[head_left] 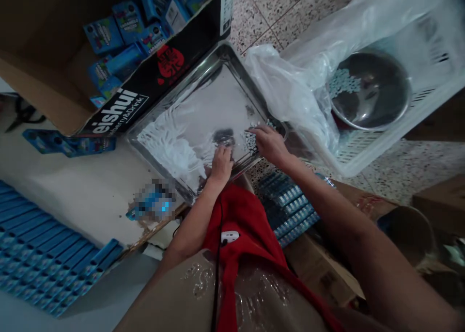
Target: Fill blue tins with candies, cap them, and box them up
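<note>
Tray (249, 82): both hands are held over it.
Pieces (250, 142): gathered at the tray's right end, beneath the right hand (269, 142).
Right fingers: drawn close together among the pieces; whether any are gripped cannot be told.
Left fingers: curled at the tray's near side; whether anything is held by the left hand (222, 163) cannot be told.
Bowl (385, 82): set right of the tray, more pieces contained.
Carton (198, 43): placed behind the tray, filled with blue packs (103, 35).

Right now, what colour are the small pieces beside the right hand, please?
The small pieces look pale blue, best seen in the head view.
</note>
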Tool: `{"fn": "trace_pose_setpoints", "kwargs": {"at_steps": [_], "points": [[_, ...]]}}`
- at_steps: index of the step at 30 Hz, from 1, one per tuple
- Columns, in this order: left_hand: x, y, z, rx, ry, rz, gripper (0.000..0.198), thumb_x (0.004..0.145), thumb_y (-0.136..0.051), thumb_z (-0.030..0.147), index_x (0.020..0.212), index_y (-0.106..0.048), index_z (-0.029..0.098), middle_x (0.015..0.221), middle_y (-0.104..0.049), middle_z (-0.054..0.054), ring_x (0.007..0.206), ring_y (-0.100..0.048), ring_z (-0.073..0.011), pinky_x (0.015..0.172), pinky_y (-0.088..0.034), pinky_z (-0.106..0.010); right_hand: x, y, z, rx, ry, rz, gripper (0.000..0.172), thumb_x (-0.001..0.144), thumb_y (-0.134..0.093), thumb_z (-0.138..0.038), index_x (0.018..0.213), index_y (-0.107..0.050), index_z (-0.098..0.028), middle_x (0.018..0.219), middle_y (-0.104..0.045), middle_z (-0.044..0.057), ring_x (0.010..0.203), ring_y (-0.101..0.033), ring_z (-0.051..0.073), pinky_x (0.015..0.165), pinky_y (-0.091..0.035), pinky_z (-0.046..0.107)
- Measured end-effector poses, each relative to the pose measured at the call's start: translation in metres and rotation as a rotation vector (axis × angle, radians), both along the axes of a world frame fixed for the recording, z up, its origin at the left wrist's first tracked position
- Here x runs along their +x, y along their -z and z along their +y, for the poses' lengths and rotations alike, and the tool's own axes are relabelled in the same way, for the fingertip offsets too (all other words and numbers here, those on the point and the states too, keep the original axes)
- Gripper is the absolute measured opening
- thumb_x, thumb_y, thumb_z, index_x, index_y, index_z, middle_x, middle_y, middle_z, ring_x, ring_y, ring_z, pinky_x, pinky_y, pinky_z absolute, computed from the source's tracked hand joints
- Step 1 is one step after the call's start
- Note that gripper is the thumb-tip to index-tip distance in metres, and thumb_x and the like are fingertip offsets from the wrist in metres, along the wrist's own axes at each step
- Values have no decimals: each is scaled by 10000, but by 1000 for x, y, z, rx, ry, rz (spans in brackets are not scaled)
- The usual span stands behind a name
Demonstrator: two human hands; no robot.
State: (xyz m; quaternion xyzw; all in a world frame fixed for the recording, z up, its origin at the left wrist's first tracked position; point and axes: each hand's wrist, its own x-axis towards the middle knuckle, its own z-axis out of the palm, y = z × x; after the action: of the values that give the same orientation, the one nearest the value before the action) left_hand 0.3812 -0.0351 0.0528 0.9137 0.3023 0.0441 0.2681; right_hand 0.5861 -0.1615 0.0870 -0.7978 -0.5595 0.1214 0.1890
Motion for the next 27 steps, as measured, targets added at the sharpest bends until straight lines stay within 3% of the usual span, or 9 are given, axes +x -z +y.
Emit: {"fn": "trace_pose_setpoints", "kwargs": {"at_steps": [2,5,7,10,15,19,23,27], "points": [[8,2,0,-55,57,-11,452,858,-786,-38,1251,-734,180,1294,-739,-150,1307,-713,-357,1169,-608,-531,-7,2,-31,46,242,33,467,1027,-538,-163,1469,-687,-133,1447,-706,207,1339,-656,340,1159,-568,504],[19,5,2,-92,93,-32,616,857,-752,-49,1422,-677,187,1405,-712,-167,1346,-711,-365,1199,-600,-549,-14,2,-43,15,446,22,543,1000,-627,-230,1531,-627,-116,1439,-700,227,1336,-655,388,1163,-564,561],[30,7,2,-102,103,-45,760,846,-725,-68,1549,-601,193,1493,-673,-181,1381,-699,-368,1222,-590,-539,-11,0,-32,-77,497,9,543,1005,-584,-161,1544,-611,-102,1444,-693,244,1336,-660,388,1159,-557,547],[54,11,1,-123,134,-66,824,817,-695,-89,1580,-580,202,1507,-667,-172,1384,-697,-358,1240,-582,-507,-1,-3,1,-290,587,2,473,1030,-419,-35,1417,-690,-53,1347,-720,288,1254,-711,385,1079,-579,513],[96,14,4,-141,157,-96,623,844,-682,-41,1420,-665,195,1438,-692,-149,1322,-714,-328,1223,-589,-497,5,2,50,-347,740,-22,446,1082,-339,-45,1285,-736,-21,1286,-715,344,1221,-733,402,993,-595,491],[107,7,14,-130,154,-93,494,864,-683,-30,1316,-692,171,1376,-691,-155,1300,-704,-318,1160,-615,-460,-7,2,50,-276,741,18,394,1060,-421,-62,1337,-700,-75,1356,-697,287,1148,-750,346,965,-616,444],[93,-8,39,-97,266,-114,542,867,-760,-14,1363,-696,197,1368,-691,-125,1260,-713,-300,1146,-616,-431,-32,-5,16,-106,638,8,376,1019,-548,-153,1379,-651,-112,1396,-666,275,1271,-672,408,1072,-582,558],[81,-18,69,-17,301,-113,710,803,-911,33,1445,-666,210,1393,-672,-134,1329,-686,-355,1193,-592,-491,-48,-4,2,-174,606,-53,364,952,-747,-277,1271,-682,-114,1247,-717,280,1221,-662,434,1038,-577,574]]}}
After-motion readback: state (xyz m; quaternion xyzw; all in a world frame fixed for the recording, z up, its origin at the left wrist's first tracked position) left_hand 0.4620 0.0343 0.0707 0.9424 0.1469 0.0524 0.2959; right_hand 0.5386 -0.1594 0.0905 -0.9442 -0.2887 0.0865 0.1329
